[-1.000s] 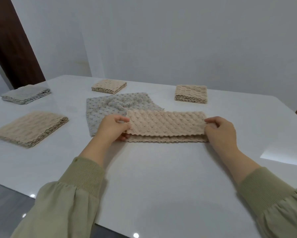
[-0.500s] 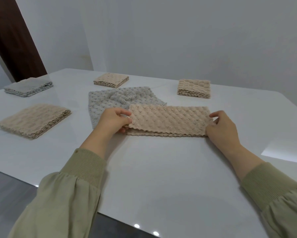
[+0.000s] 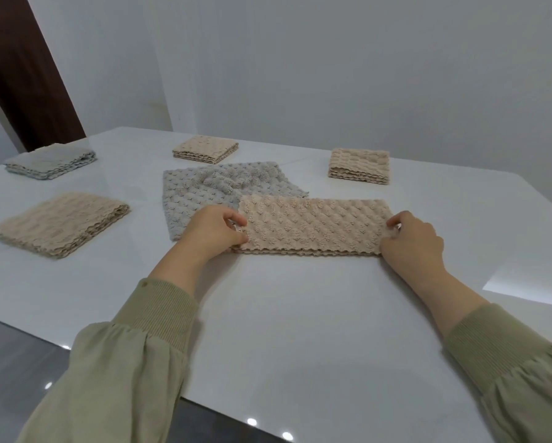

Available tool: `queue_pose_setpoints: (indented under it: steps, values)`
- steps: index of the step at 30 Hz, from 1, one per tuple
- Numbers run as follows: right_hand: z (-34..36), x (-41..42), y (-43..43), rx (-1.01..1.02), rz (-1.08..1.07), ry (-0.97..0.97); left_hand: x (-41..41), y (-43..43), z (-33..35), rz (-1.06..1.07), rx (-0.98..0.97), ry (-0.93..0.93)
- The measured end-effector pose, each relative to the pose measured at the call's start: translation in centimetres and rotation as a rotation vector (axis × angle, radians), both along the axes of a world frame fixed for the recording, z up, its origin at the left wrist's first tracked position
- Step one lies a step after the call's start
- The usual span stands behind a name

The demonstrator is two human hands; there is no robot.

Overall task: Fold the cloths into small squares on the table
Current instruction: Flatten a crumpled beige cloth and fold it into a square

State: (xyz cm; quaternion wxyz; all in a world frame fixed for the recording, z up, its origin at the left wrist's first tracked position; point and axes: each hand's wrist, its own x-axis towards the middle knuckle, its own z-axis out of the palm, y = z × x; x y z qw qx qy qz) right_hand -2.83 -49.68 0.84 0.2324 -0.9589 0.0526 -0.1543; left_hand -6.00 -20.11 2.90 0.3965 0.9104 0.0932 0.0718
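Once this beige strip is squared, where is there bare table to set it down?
Widest: the near table, in front of the beige strip. Also bare: right of the right hand, nearer than the far-right beige stack. A narrower lane runs between the left beige stack and the grey cloth. It is crowded behind the strip, where the grey cloth lies.

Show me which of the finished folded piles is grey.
The grey pile at the far left; the three beige piles differ in colour, and the other grey cloth lies unfolded and rumpled.
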Motion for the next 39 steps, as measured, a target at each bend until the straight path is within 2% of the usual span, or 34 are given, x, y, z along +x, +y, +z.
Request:
queue_pose_setpoints:
  steps: [2, 5, 8, 10, 21, 23, 26, 28, 29, 31, 33, 35, 37, 39]
  values:
    - [-0.2, 0.1, 0.1, -0.081, 0.007, -0.14, -0.1, -0.5, -0.1, -0.001, 0.237, -0.104]
    - [-0.4, -0.2, 1.0, 0.024, 0.256, -0.45, -0.1, -2.1, -0.3, -0.171, 0.295, -0.307]
    - [-0.6, -0.5, 2.3, -0.037, 0.576, -0.411, -0.1, -3.7, -1.0, -0.393, 0.347, -0.315]
    - [-0.9, -0.4, 2.6, -0.156, 0.64, -0.378, 0.0, -4.2, -1.3, -0.435, 0.373, -0.306]
    - [-1.3, 0.5, 1.9, -0.221, 0.676, -0.313, -0.2, -4.5, -0.9, -0.428, 0.428, -0.255]
    - [-0.9, 0.3, 1.7, -0.23, 0.724, -0.269, -0.8, -4.5, -0.4, -0.455, 0.351, -0.184]
    - [-0.2, -0.4, 1.8, -0.135, 0.729, -0.232, -1.7, -4.8, 0.7, -0.496, 0.069, -0.041]
    - [0.4, -0.3, 2.5, -0.029, 0.619, -0.36, -1.5, -5.3, 1.4, -0.372, -0.108, -0.133]
    - [0.7, 0.0, 3.1, 0.003, 0.538, -0.451, -0.8, -5.5, 1.4, -0.275, -0.066, -0.231]
    - [1.2, 0.7, 4.9, 0.034, 0.391, -0.507, 0.6, -6.0, 1.1, -0.121, 0.26, -0.357]
    - [1.0, 1.6, 6.7, -0.083, 0.365, -0.35, 1.8, -6.3, -0.2, -0.134, 0.519, -0.285]
    - [0.0, 2.3, 7.9, -0.255, 0.42, -0.071, 2.5, -6.5, -1.7, -0.197, 0.682, -0.087]
    - [-0.4, 2.9, 7.7, -0.334, 0.427, 0.174, 2.9, -6.3, -2.5, -0.227, 0.728, 0.063]
    - [-0.4, 3.6, 6.1, -0.353, 0.373, 0.258, 3.1, -6.0, -2.7, -0.223, 0.709, 0.098]
